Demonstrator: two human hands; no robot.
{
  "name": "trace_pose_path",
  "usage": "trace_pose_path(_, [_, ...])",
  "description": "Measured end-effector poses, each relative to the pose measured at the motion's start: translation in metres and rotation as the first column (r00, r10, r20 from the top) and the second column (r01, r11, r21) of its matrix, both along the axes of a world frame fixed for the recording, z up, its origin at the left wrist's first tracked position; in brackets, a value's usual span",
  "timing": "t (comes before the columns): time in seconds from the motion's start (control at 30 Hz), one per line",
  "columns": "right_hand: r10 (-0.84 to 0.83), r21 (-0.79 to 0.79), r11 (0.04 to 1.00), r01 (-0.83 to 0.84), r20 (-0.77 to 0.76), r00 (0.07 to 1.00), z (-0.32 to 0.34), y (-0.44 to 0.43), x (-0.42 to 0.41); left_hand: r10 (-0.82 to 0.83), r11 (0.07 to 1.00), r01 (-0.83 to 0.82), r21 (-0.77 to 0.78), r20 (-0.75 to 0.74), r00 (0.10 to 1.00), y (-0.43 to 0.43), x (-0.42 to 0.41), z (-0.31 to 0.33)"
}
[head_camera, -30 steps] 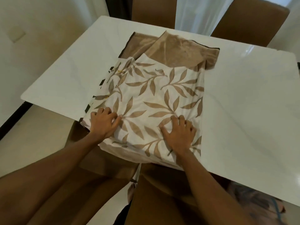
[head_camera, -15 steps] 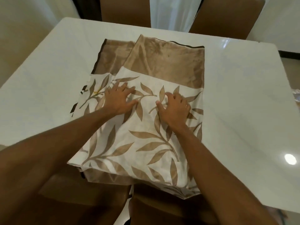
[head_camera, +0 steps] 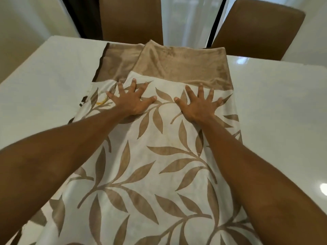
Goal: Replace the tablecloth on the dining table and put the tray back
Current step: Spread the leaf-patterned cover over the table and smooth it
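A folded tablecloth (head_camera: 159, 165), white with tan leaf prints and a plain tan band at its far end, lies lengthwise across the middle of the white dining table (head_camera: 276, 110). My left hand (head_camera: 130, 100) presses flat on the cloth near the tan band, fingers spread. Beside it, my right hand (head_camera: 199, 103) lies flat on the cloth the same way, fingers splayed. Neither hand grips the fabric. No tray is in view.
Two brown chairs (head_camera: 131, 20) (head_camera: 258, 29) stand at the table's far side, in front of a curtain and window. Bare glossy tabletop shows to the left (head_camera: 44, 89) and right of the cloth.
Both hands slid forward along the cloth, from its near end to just short of the tan band, and their fingers spread wider. The cloth has been pushed toward the far edge.
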State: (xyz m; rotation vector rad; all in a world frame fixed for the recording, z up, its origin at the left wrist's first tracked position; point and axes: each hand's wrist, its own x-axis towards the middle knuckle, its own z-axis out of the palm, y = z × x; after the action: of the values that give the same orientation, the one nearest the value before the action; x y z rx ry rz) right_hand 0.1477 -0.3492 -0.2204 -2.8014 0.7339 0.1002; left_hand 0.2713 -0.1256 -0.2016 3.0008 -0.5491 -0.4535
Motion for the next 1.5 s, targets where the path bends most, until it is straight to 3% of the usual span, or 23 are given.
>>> trace_pose_path(0.13, [0.028, 0.001, 1.0, -0.028, 0.025, 0.999, 0.001, -0.023, 0.047, -0.046, 0.999, 0.046, -0.008, 0.039, 0.998, -0.02, 0.047, 0.0])
trace_pose_path(0.3, [-0.091, 0.254, 0.967, -0.018, 0.412, 0.907, 0.004, -0.045, 0.067, -0.058, 0.998, 0.06, -0.028, 0.052, 0.997, -0.032, 0.074, -0.004])
trace_pose_path(0.37, [-0.03, 0.211, 0.974, -0.081, 0.476, 0.879, 0.003, -0.029, 0.05, -0.043, 0.999, 0.044, -0.031, 0.032, 0.999, -0.033, 0.076, -0.003])
trace_pose_path(0.43, [0.07, 0.105, 0.986, -0.129, 0.44, 0.895, -0.007, 0.007, 0.019, -0.033, 0.998, 0.035, -0.047, 0.049, 0.998, -0.034, 0.079, -0.007])
trace_pose_path(0.53, [0.18, -0.03, 0.983, -0.179, 0.251, 0.951, -0.015, 0.058, -0.018, -0.095, 0.986, 0.11, -0.126, 0.118, 0.988, -0.03, 0.077, -0.008])
trace_pose_path(0.63, [0.161, -0.045, 0.987, -0.155, 0.166, 0.973, -0.011, 0.052, -0.008, -0.083, 0.876, 0.16, -0.455, 0.185, 0.979, -0.013, 0.061, -0.004])
trace_pose_path(0.7, [0.159, -0.036, 0.987, -0.156, 0.133, 0.978, -0.007, 0.045, 0.002, -0.061, 0.806, 0.18, -0.564, 0.223, 0.973, 0.01, 0.032, -0.002])
trace_pose_path(0.77, [0.184, -0.038, 0.983, -0.181, 0.1, 0.978, -0.007, 0.039, 0.01, -0.089, 0.838, 0.201, -0.508, 0.236, 0.968, 0.037, -0.011, 0.001])
trace_pose_path(0.9, [0.191, 0.077, 0.979, -0.189, -0.024, 0.981, 0.012, 0.041, 0.018, -0.078, 0.961, 0.134, -0.243, 0.225, 0.971, 0.108, -0.098, 0.003])
trace_pose_path(1.03, [0.193, 0.072, 0.975, -0.208, 0.173, 0.966, 0.026, 0.123, -0.032, 0.005, 0.987, 0.024, -0.16, 0.178, 0.984, 0.166, -0.123, -0.018])
trace_pose_path(1.2, [0.302, 0.073, 0.947, -0.311, 0.12, 0.946, -0.001, 0.229, -0.105, -0.028, 0.987, 0.043, -0.154, 0.095, 0.995, 0.177, -0.095, -0.018])
trace_pose_path(1.33, [0.299, 0.029, 0.952, -0.303, 0.099, 0.949, -0.004, 0.236, -0.096, 0.013, 0.927, -0.008, -0.374, 0.011, 1.0, 0.191, -0.107, 0.005])
trace_pose_path(1.43, [0.319, 0.067, 0.945, -0.32, 0.028, 0.947, 0.002, 0.233, -0.094, 0.121, 0.897, -0.063, -0.438, 0.107, 0.987, 0.205, -0.156, 0.019])
trace_pose_path(1.5, [0.346, 0.116, 0.933, -0.341, -0.02, 0.938, 0.008, 0.231, -0.095, 0.239, 0.874, -0.181, -0.451, 0.074, 0.968, 0.217, -0.192, 0.023])
